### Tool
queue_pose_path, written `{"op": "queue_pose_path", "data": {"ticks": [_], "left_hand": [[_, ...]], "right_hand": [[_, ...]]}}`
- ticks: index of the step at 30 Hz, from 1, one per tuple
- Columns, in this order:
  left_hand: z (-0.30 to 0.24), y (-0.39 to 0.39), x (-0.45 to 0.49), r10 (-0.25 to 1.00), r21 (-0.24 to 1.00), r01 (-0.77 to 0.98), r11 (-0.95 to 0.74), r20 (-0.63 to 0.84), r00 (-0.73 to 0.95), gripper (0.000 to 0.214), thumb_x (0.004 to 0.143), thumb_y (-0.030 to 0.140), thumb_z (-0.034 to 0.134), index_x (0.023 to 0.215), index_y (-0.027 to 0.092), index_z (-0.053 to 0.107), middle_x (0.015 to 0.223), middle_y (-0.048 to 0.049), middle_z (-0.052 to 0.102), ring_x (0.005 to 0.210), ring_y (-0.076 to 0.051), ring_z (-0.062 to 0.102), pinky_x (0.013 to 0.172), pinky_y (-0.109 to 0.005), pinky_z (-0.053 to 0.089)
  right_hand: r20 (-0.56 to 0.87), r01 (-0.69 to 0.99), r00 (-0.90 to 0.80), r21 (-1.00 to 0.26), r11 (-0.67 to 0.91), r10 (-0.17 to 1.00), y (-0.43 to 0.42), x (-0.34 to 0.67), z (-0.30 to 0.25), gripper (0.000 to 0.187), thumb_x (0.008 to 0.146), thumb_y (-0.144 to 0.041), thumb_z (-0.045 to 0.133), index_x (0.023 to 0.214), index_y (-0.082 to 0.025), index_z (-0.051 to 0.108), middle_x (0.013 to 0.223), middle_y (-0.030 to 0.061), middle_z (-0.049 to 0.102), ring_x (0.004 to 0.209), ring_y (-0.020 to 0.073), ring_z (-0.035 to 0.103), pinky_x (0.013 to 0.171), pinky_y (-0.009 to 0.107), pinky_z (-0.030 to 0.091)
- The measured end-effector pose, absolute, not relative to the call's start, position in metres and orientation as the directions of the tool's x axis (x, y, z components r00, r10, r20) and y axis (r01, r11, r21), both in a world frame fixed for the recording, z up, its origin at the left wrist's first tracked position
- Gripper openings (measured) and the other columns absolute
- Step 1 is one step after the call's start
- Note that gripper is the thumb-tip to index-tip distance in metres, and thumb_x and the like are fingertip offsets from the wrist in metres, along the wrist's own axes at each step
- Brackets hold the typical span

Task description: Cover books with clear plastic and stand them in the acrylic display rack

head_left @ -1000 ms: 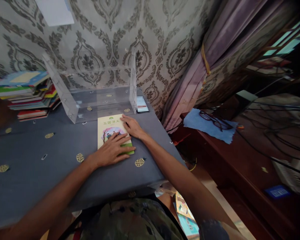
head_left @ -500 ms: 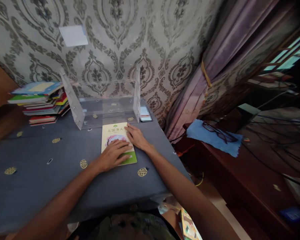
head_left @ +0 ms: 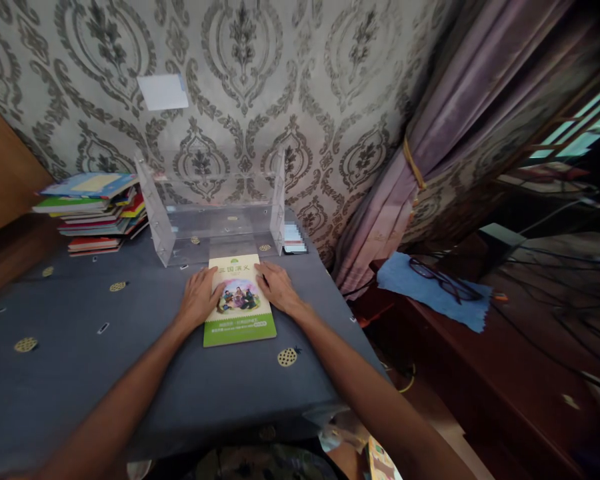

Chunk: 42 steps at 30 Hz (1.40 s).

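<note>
A paperback book (head_left: 239, 297) lies flat on the dark cloth-covered table. Its cream cover has Chinese characters at the top, a picture of several figures in the middle and a green band at the bottom. My left hand (head_left: 199, 297) holds the book's left edge, thumb over the cover. On the opposite edge, my right hand (head_left: 277, 288) grips the book with its thumb also on the cover. Just beyond the book stands a clear plastic rack (head_left: 163, 233) with upright side panels.
A stack of books (head_left: 97, 213) stands at the left back. Behind the rack's right side lies a phone-like object (head_left: 295, 239), partly blurred. To the right, a dark red desk (head_left: 460, 347) bears a blue cloth (head_left: 405, 283), glasses (head_left: 445, 280) and cables. A purple curtain (head_left: 430, 133) hangs beside the wall.
My left hand has moved off the cover to the book's left edge, uncovering the picture. My right hand stays at the right edge. The view has shifted slightly.
</note>
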<state>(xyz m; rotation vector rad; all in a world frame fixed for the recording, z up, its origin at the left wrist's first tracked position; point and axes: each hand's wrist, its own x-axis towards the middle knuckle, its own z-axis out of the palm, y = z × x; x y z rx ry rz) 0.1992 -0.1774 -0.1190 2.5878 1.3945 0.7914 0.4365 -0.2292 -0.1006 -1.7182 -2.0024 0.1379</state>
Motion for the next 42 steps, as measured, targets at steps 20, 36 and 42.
{"op": "queue_pose_path", "data": {"ticks": [20,36,42], "left_hand": [[-0.122,-0.163,0.195,0.821,0.46,0.682,-0.569,0.37,0.435,0.037,0.091,0.035,0.052,0.123,0.018,0.062,0.121,-0.0128,0.067,0.116,-0.029,0.059,0.104,-0.046,0.046],[-0.099,-0.161,0.222,0.751,0.181,0.747,-0.64,0.355,0.557,0.03,0.098,0.026,0.041,0.12,0.017,0.06,0.127,-0.0147,0.061,0.121,-0.028,0.054,0.105,-0.045,0.044],[-0.104,-0.161,0.222,0.732,0.202,0.715,-0.669,0.343,0.589,0.038,0.1,0.031,0.037,0.127,0.014,0.058,0.135,-0.0159,0.057,0.129,-0.028,0.051,0.108,-0.044,0.045]], "right_hand": [[0.26,0.903,-0.032,-0.407,0.139,0.965,-0.235,0.433,-0.091,0.031,0.095,-0.019,0.052,0.123,-0.016,0.066,0.126,0.0131,0.07,0.12,0.0247,0.062,0.104,0.034,0.045],[0.259,0.87,0.02,-0.481,0.111,0.966,-0.23,0.439,-0.096,0.036,0.094,-0.018,0.053,0.128,-0.017,0.066,0.13,0.0118,0.069,0.122,0.0257,0.062,0.105,0.036,0.046],[0.213,0.75,0.101,-0.659,0.066,0.972,-0.229,0.448,-0.09,0.034,0.097,-0.021,0.051,0.124,-0.018,0.07,0.116,0.0083,0.076,0.107,0.023,0.071,0.097,0.034,0.051]]}}
